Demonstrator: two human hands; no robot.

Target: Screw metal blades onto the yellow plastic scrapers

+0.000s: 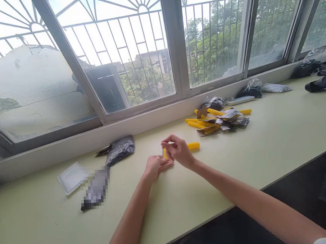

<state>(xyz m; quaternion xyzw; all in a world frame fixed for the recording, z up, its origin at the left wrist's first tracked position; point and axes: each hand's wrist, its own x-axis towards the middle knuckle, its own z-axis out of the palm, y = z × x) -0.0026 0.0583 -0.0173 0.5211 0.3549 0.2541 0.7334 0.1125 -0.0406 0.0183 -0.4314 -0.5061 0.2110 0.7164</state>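
In the middle of the table my left hand [156,167] grips the lower part of a small yellow piece with a grey edge [164,153], thumb against it and fingers stretched underneath. My right hand [179,150] is pinched at the top of that piece, fingertips together. Its exact kind is too small to make out. Just beyond my right hand shows a yellow rod-like handle [193,146]; my hand covers its near end, so whether it joins the held piece I cannot tell.
Yellow handles with cardboard and plastic packaging [206,123] lie heaped at the back right. Black plastic packets [121,149] and a clear flat packet [73,177] are at left. Bagged items [249,90] line the windowsill. The pale green table [215,213] ends at a front edge.
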